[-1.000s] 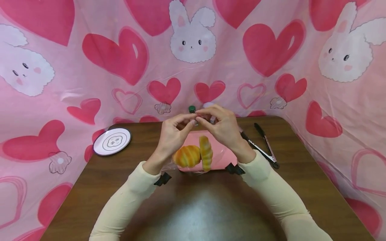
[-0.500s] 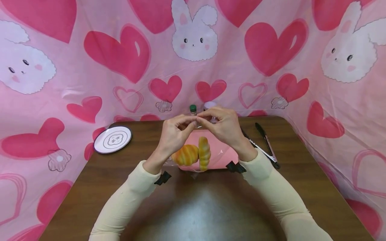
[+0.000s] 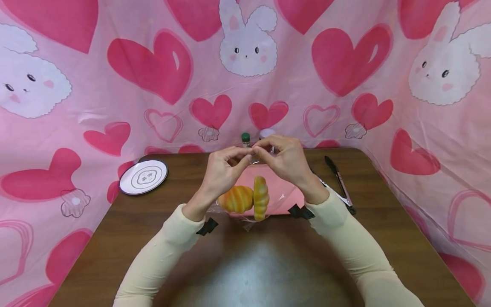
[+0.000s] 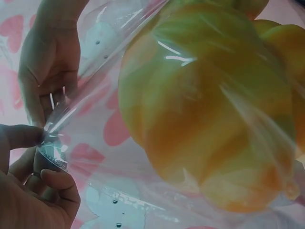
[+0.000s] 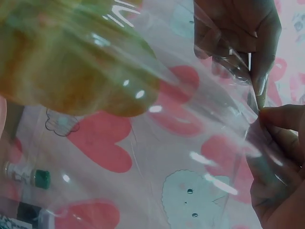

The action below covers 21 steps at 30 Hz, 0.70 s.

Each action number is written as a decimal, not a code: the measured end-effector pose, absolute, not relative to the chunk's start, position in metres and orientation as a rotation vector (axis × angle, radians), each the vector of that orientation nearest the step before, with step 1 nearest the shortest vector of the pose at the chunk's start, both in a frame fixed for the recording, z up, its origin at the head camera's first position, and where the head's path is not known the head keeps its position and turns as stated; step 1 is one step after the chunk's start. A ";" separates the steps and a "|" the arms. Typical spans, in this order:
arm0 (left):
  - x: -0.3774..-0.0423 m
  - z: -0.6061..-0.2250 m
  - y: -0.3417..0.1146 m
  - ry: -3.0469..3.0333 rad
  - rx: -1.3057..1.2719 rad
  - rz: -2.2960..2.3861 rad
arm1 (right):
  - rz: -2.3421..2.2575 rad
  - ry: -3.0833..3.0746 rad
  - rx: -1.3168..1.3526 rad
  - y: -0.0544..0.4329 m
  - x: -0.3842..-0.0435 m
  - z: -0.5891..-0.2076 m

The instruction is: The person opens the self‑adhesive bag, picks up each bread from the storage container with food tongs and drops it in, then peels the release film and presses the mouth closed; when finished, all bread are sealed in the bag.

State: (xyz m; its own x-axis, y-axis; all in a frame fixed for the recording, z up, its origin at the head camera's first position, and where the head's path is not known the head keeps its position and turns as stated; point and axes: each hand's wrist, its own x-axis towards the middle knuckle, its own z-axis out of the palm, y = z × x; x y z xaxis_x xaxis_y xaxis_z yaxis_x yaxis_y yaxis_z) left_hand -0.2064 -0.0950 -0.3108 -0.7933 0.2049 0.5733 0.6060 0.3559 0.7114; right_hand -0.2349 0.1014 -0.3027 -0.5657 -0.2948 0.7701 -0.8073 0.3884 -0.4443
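A clear plastic bag (image 4: 95, 183) hangs from the pinched fingertips of both hands, which meet at its top edge. My left hand (image 3: 224, 168) pinches the film from the left and my right hand (image 3: 284, 160) from the right. In the left wrist view the bag's gathered edge lies between the fingers. Inside the bag are a plump ridged croissant (image 3: 237, 199) and a long, narrow spiral roll (image 3: 261, 198), standing side by side. Up close, the bread (image 5: 71, 67) shows golden and orange through the shiny film.
Behind the bag lies a pink tray (image 3: 281, 192) on the wooden table (image 3: 245, 273). A white plate (image 3: 143, 177) sits at the left, black-and-silver tongs (image 3: 339, 183) at the right. A green-capped bottle (image 3: 245, 138) and a pale-lidded container (image 3: 267, 132) stand at the back.
Both hands keep their pinch and have shifted very slightly to the right along the bag's edge. The bag and bread sway a little. The head view has tilted slightly.
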 end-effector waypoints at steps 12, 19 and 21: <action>-0.207 -0.311 -0.095 -2.229 -0.722 -1.466 | 1.359 -2.147 0.908 0.103 -0.236 -0.299; -0.207 -0.311 -0.095 -2.235 -0.703 -1.509 | 1.408 -2.165 0.876 0.103 -0.236 -0.300; -0.207 -0.311 -0.095 -2.228 -0.696 -1.507 | 1.423 -2.163 0.866 0.103 -0.235 -0.300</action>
